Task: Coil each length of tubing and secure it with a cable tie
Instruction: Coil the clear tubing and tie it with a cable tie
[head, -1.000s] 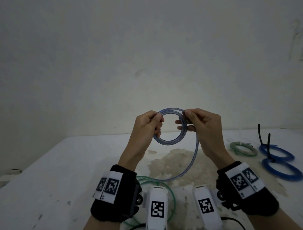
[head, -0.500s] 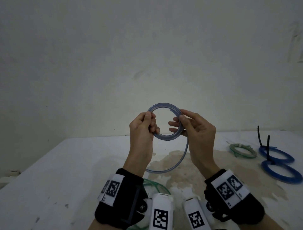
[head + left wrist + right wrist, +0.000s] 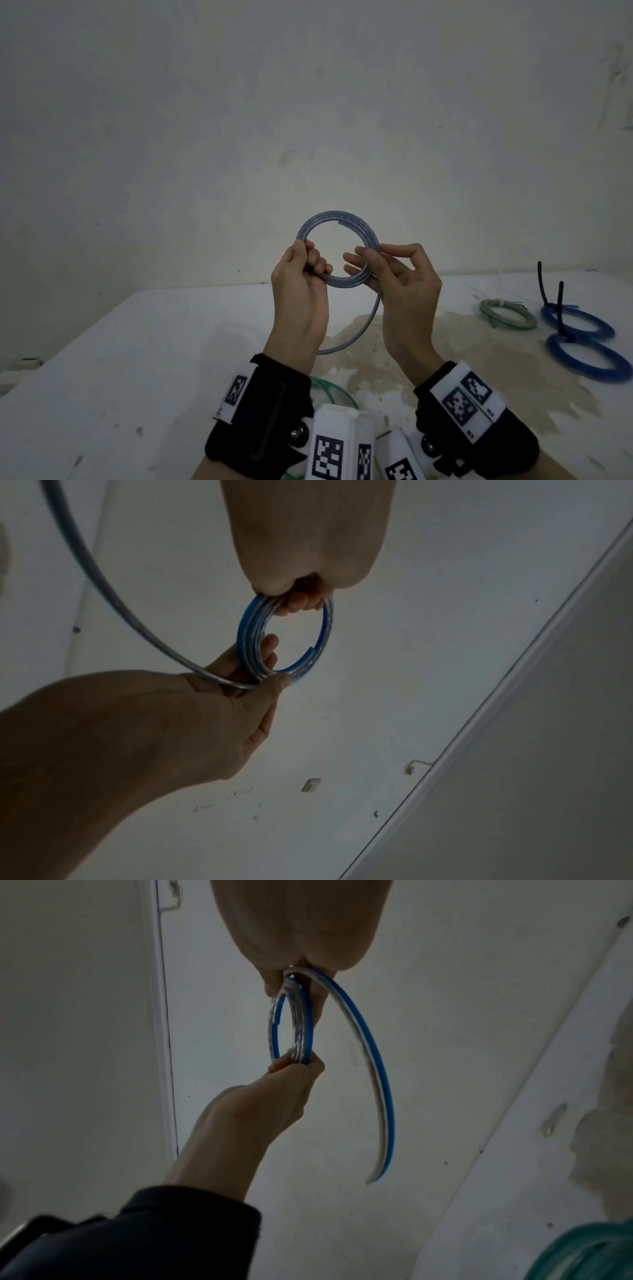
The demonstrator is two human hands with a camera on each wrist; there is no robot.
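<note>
Between both hands' fingers (image 3: 313, 255): clear tubing (image 3: 337, 219) (pinched each side).

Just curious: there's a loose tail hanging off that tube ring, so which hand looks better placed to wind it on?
Probably the right hand: the loose tail hangs from its fingers, while the left hand just grips the ring.

The head camera looks forward and down from above the surface's (image 3: 102, 359) near edge, toward the wall. Each wrist camera sits very close behind its own hand, looking along it. All three share the tube ring (image 3: 337, 219) (image 3: 322, 631) (image 3: 301, 1015).
</note>
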